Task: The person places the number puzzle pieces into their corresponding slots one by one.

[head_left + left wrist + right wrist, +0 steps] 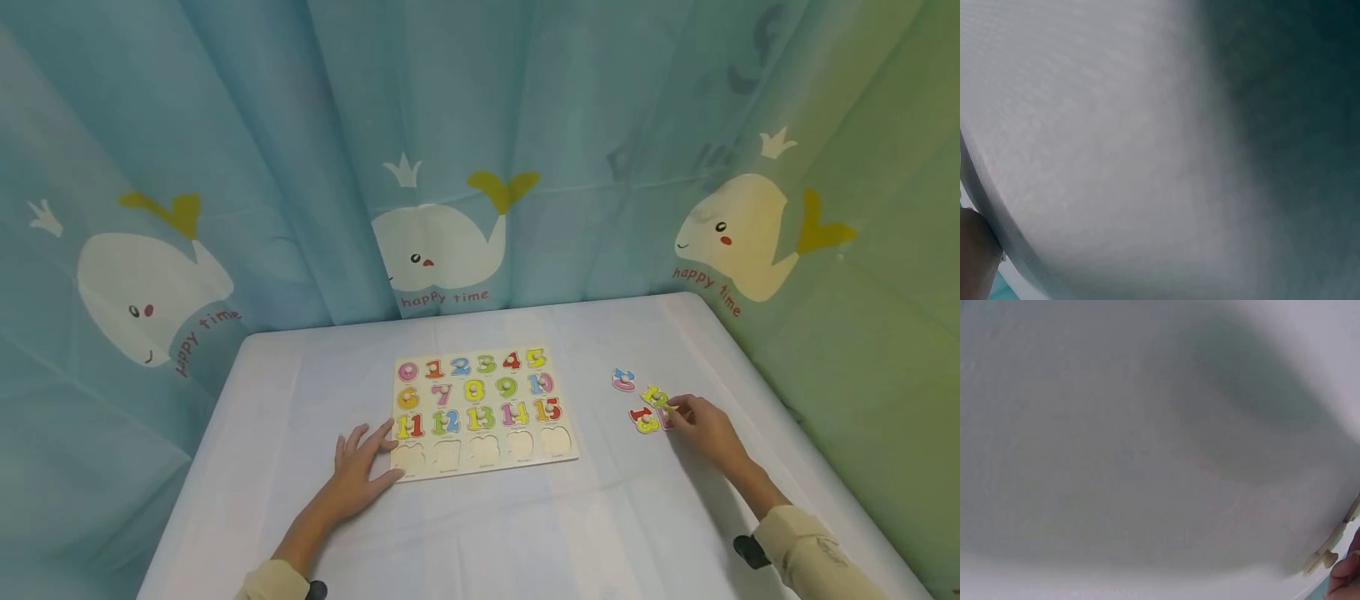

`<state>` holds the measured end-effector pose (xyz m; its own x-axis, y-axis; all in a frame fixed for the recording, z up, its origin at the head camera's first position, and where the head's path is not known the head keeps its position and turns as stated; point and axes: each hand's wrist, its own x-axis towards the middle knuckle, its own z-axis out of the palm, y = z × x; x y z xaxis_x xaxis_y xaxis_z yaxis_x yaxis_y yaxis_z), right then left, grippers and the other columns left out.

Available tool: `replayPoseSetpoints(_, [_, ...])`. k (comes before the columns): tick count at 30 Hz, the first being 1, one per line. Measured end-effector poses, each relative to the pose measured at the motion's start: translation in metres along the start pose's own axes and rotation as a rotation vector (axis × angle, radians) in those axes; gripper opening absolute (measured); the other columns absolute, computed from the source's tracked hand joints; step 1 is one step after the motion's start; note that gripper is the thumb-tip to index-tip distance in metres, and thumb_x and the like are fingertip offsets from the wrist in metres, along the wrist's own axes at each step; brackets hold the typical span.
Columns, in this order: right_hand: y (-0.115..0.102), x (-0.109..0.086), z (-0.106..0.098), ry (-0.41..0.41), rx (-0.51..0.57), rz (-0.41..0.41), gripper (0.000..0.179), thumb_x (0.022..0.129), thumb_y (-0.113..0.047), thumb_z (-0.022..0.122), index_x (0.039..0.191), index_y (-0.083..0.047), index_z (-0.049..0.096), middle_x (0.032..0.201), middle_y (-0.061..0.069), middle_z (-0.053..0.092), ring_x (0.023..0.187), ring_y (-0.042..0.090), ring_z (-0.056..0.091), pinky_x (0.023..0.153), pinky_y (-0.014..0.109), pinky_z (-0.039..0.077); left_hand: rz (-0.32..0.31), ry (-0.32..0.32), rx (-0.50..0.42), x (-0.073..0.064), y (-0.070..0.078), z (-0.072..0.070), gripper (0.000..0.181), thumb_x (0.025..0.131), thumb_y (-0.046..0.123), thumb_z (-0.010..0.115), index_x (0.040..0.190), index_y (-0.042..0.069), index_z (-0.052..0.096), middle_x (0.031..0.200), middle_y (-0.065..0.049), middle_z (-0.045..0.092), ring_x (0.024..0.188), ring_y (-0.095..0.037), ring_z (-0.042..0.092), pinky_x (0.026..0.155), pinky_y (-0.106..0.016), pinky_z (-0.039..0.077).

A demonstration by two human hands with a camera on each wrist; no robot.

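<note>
A wooden number puzzle board (467,468) lies on the table, its top three rows filled with coloured number pieces and its bottom row showing bare recesses. My left hand (358,477) rests at the board's left edge, fingers spread and thumb at the near corner. To the right, my right hand (705,429) pinches a number piece with thumb and forefinger, mostly hidden by the fingertips. Beside it lie a yellow-green piece (654,394), a red-and-yellow piece (643,420) and a blue-and-pink piece (623,380). A knobbed piece (1319,559) appears edge-on near the fingers in the right wrist view.
A white cloth covers the table (517,533). Behind it hangs a blue curtain (600,250) with whale prints, and a greenish one (885,375) runs along the right. The left wrist view shows mostly blurred pale cloth.
</note>
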<state>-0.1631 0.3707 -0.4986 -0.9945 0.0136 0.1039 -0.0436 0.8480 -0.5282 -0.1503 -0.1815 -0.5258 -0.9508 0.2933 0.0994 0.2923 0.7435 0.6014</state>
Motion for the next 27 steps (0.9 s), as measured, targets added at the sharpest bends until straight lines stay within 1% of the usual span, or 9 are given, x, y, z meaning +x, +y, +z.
replayPoseSetpoints(2, [0.001,0.000,0.001,-0.029,0.006,-0.013,0.025,0.087,-0.007,0.064,0.107,0.007,0.059,0.084,0.008,0.058,0.073,0.022,0.052,0.061,0.032,0.044,0.005,0.004,-0.002,0.000,0.000,-0.001,0.059,0.080,0.030,0.072,0.132,0.009,0.051,0.135,-0.008,0.051,0.134,-0.039,0.019,0.104,-0.064,-0.005])
replayPoseSetpoints(4, [0.003,0.000,0.002,-0.034,0.009,-0.027,0.026,0.085,-0.006,0.066,0.106,0.007,0.060,0.083,0.008,0.058,0.072,0.021,0.053,0.061,0.032,0.044,0.008,0.004,-0.004,0.001,0.000,-0.001,0.062,0.080,0.030,0.072,0.134,0.008,0.050,0.133,-0.008,0.053,0.134,-0.039,0.019,0.103,-0.064,-0.005])
replayPoseSetpoints(9, [0.004,0.002,0.006,-0.020,0.001,-0.031,0.027,0.083,-0.003,0.068,0.106,0.008,0.060,0.083,0.008,0.056,0.073,0.022,0.053,0.062,0.035,0.045,-0.002,-0.003,-0.012,0.000,0.001,-0.002,0.058,0.081,0.029,0.072,0.131,0.009,0.051,0.137,-0.008,0.049,0.135,-0.040,0.017,0.104,-0.064,-0.005])
replayPoseSetpoints(15, [-0.001,0.007,0.006,0.013,0.005,-0.023,0.029,0.088,-0.009,0.064,0.109,0.009,0.058,0.087,0.013,0.056,0.074,0.024,0.053,0.060,0.034,0.045,-0.003,0.000,-0.034,-0.001,0.001,-0.002,0.054,0.081,0.030,0.071,0.128,0.009,0.053,0.140,-0.008,0.047,0.135,-0.040,0.016,0.104,-0.063,-0.006])
replayPoseSetpoints(18, [-0.004,0.012,0.007,0.030,0.003,-0.029,0.029,0.089,-0.007,0.062,0.112,0.010,0.057,0.092,0.017,0.056,0.075,0.024,0.053,0.060,0.034,0.044,-0.002,0.004,-0.029,-0.001,-0.001,-0.001,0.052,0.081,0.030,0.071,0.126,0.010,0.055,0.142,-0.008,0.044,0.135,-0.040,0.016,0.104,-0.063,-0.006])
replayPoseSetpoints(20, [-0.005,0.018,0.008,0.021,0.006,-0.024,0.030,0.089,-0.004,0.060,0.115,0.010,0.055,0.096,0.020,0.056,0.074,0.023,0.054,0.060,0.034,0.045,-0.003,0.006,-0.026,-0.002,-0.001,-0.001,0.049,0.081,0.030,0.071,0.123,0.010,0.056,0.144,-0.008,0.041,0.135,-0.040,0.017,0.104,-0.063,-0.006])
replayPoseSetpoints(23, [-0.008,0.026,0.008,-0.021,0.013,-0.016,0.033,0.089,-0.002,0.058,0.119,0.010,0.053,0.103,0.024,0.056,0.072,0.022,0.055,0.058,0.032,0.046,0.001,0.009,-0.027,-0.001,0.000,-0.001,0.047,0.081,0.030,0.071,0.122,0.010,0.057,0.145,-0.008,0.041,0.135,-0.040,0.018,0.104,-0.063,-0.005])
replayPoseSetpoints(27, [-0.013,0.036,0.009,-0.059,-0.003,-0.034,0.034,0.089,0.000,0.059,0.120,0.010,0.052,0.106,0.026,0.056,0.073,0.023,0.054,0.054,0.030,0.045,0.010,0.011,-0.039,-0.002,0.002,-0.001,0.043,0.082,0.030,0.071,0.118,0.010,0.059,0.146,-0.009,0.039,0.134,-0.041,0.018,0.103,-0.064,-0.005])
